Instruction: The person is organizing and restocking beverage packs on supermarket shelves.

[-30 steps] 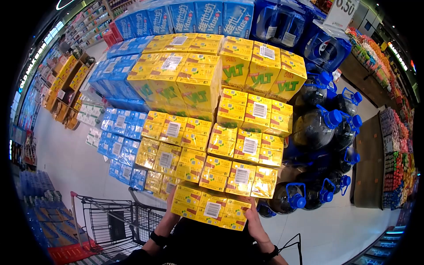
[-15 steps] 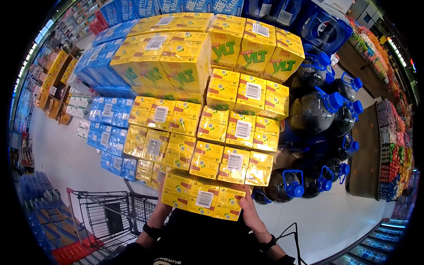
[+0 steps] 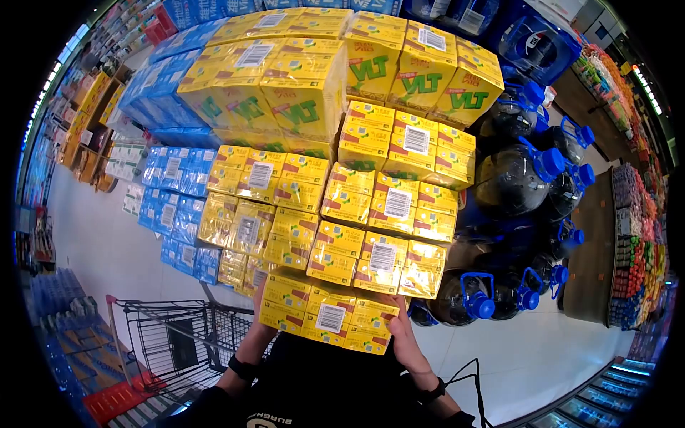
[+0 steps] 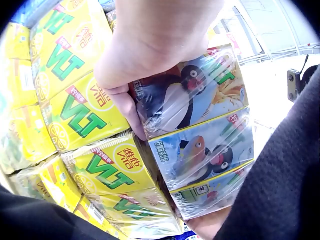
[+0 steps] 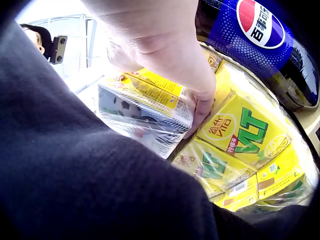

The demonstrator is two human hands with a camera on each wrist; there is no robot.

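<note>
A shrink-wrapped pack of yellow lemon tea cartons (image 3: 330, 319) is held between both hands in front of the body. My left hand (image 3: 258, 332) grips its left end; in the left wrist view, fingers (image 4: 131, 112) curl round the edge beside penguin pictures. On the other end, my right hand (image 3: 408, 348) grips with the thumb along the side. In the right wrist view those fingers (image 5: 202, 111) lie between the held pack and a stack of similar lemon tea packs (image 5: 250, 132). That stack (image 3: 342, 253) rises in steps just beyond the held pack.
Blue carton packs (image 3: 175, 175) stand left of the yellow stack. Large dark bottles (image 3: 510, 178) with blue caps line its right side. A black wire shopping cart (image 3: 178, 342) is at the lower left. Behind the bottles, a display of colourful goods (image 3: 628, 242) stands at right.
The head view has shifted, so the stack sits higher in the picture. Both hands keep hold of the same lemon tea pack, which is slightly farther from the stack.
</note>
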